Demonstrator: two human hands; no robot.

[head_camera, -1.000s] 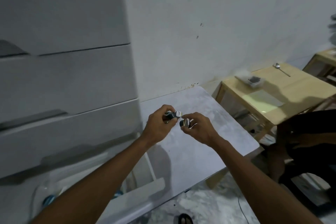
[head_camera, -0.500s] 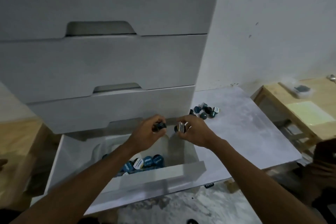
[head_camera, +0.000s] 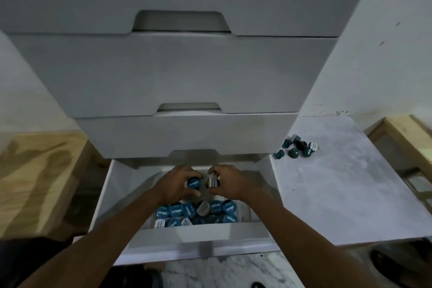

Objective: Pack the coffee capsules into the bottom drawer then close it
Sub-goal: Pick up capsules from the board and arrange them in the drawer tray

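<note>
Single head-worn view, forward and down, close above the open bottom drawer (head_camera: 187,235) at arm's length.

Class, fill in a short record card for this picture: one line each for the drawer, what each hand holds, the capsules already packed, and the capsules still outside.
Bottom drawer: pulled open
Left hand: over the drawer, grip on a blue-lidded capsule
Right hand: over the drawer, grip on a white-lidded capsule
Packed capsules: two rows near the drawer front, mostly blue lids
Loose capsules: small cluster on the grey table, right of the cabinet
Upper drawers: shut
</note>
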